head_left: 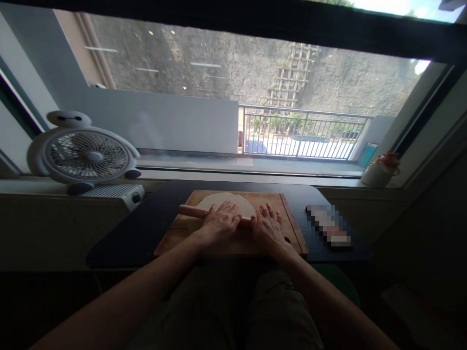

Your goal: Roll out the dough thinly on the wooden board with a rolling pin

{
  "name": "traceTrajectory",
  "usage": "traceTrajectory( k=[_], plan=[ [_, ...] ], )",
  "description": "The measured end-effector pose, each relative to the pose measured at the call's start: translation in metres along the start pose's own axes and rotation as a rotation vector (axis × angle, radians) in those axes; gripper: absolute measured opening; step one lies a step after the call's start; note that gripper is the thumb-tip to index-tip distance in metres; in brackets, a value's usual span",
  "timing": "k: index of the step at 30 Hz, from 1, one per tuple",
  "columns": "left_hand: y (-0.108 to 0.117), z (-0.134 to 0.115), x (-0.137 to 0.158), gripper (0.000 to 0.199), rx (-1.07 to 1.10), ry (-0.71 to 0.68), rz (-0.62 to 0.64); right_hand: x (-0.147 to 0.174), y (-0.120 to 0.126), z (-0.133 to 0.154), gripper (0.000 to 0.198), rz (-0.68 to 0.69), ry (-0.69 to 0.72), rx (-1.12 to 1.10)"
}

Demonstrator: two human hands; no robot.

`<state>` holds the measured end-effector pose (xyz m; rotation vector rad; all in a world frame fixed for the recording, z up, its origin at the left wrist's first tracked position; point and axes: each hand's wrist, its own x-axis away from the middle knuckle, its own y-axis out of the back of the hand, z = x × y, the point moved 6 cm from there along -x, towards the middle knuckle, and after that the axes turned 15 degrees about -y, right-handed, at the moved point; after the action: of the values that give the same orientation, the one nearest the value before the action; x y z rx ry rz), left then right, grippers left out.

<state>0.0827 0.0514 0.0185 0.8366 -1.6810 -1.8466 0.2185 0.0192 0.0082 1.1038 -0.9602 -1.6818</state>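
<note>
A flat, pale sheet of dough (208,200) with a rounded far edge lies on a wooden cutting board (286,209). Across the dough runs a wooden rolling pin (191,211), its left end sticking out past my hand. My left hand (222,218) rests over the middle of the pin, palm down, with fingers stretched forward. Beside it, my right hand (268,226) lies over the pin's right part, fingers also extended and somewhat apart. Both hands hide much of the pin and part of the dough.
The board sits on a dark table (142,238). A blurred-out rectangular object (328,226) lies right of the board. At the left, a white fan (93,155) stands on a heater-like unit (126,194). On the windowsill at right is a white pot (379,172).
</note>
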Motion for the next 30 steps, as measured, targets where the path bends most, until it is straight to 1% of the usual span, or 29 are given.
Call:
traceTrajectory(
  k=[2,5,8,10,12,14,17,22,25,27,28,30],
  plan=[
    [-0.003,0.01,-0.018,0.056,0.018,0.051,0.024,-0.018,-0.003,-0.002,0.047,0.052,-0.053,0.007],
    [-0.01,0.031,-0.059,0.06,0.053,0.123,0.064,-0.059,-0.011,-0.006,0.045,0.134,-0.135,0.024],
    [-0.017,0.054,-0.097,0.064,0.088,0.175,0.092,-0.099,-0.016,-0.008,0.045,0.141,-0.159,0.037],
    [-0.019,0.065,-0.111,0.066,0.098,0.2,0.098,-0.115,-0.02,-0.01,0.044,0.144,-0.174,0.04],
    [-0.021,0.068,-0.114,0.067,0.101,0.205,0.106,-0.12,-0.023,-0.012,0.044,0.152,-0.178,0.037],
    [-0.022,0.064,-0.108,0.067,0.103,0.184,0.123,-0.114,-0.026,-0.013,0.045,0.159,-0.161,0.026],
    [-0.018,0.046,-0.086,0.062,0.097,0.122,0.145,-0.086,-0.024,-0.011,0.045,0.158,-0.111,0.007],
    [-0.004,0.015,-0.032,0.055,0.07,0.049,0.144,-0.02,-0.002,-0.001,0.048,0.02,-0.016,-0.007],
    [-0.001,0.006,-0.009,0.055,0.066,0.002,0.143,0.005,0.003,0.004,0.05,-0.004,0.027,-0.009],
    [-0.002,0.006,-0.007,0.057,0.062,-0.003,0.129,0.006,0.003,0.005,0.05,-0.002,0.049,-0.008],
    [-0.003,0.009,-0.012,0.058,0.06,0.008,0.123,0.0,0.001,0.004,0.049,0.011,0.046,-0.007],
    [-0.006,0.018,-0.031,0.059,0.062,0.039,0.125,-0.02,-0.005,0.001,0.047,0.061,0.019,0.0]
  ],
)
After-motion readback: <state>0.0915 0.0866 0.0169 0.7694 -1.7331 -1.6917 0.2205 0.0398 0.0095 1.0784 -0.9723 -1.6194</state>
